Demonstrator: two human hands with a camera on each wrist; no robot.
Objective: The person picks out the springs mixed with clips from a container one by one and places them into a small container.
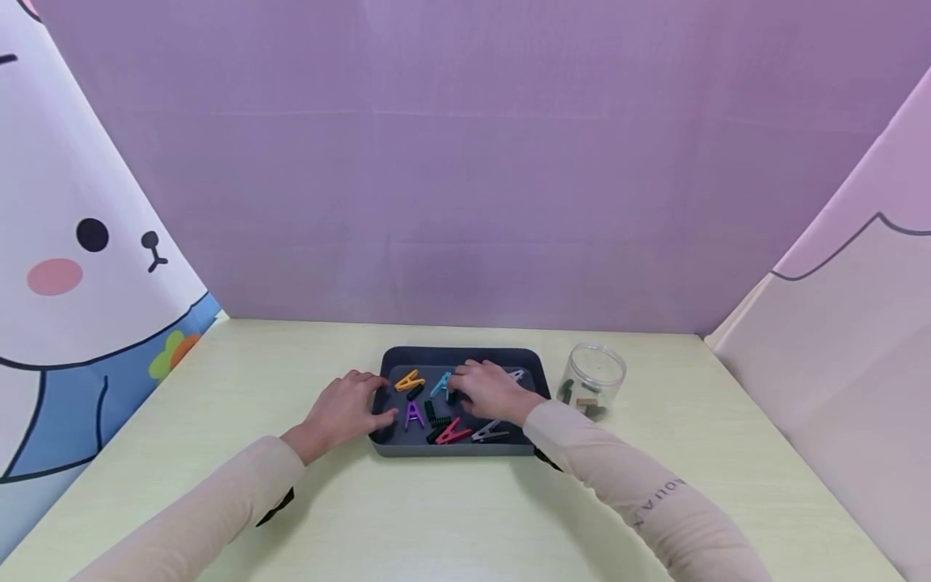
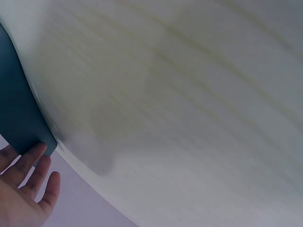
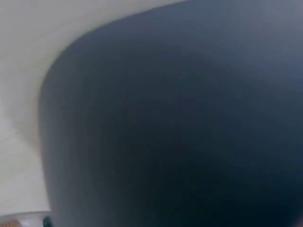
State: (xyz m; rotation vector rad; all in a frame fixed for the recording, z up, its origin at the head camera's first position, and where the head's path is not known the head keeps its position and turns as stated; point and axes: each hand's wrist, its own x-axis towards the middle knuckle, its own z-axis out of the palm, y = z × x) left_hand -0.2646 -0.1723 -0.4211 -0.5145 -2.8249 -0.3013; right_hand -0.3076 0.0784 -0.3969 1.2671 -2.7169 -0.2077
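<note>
A dark grey tray [image 1: 451, 451] holds several small clips, including a yellow clip [image 1: 410, 381], a purple clip [image 1: 414, 414], a red clip [image 1: 453, 432] and a light blue clip [image 1: 440, 385]. My left hand [image 1: 343, 414] rests at the tray's left side, thumb and fingers spread apart. In the left wrist view, its fingers [image 2: 33, 163] touch the tray's outer wall [image 2: 21, 104]. Over the tray, my right hand [image 1: 490, 390] has bent fingers beside the light blue clip and a small black piece. Whether they pinch anything is hidden. Tray wall [image 3: 165, 118] fills most of the right wrist view.
Just right of the tray stands a clear round jar [image 1: 598, 368] with a wooden piece [image 1: 586, 402] and dark pieces inside. A grey clip [image 1: 489, 432] and black pieces [image 1: 434, 414] lie in the tray. A purple backdrop [image 1: 465, 202] rises behind the pale table [image 1: 451, 525].
</note>
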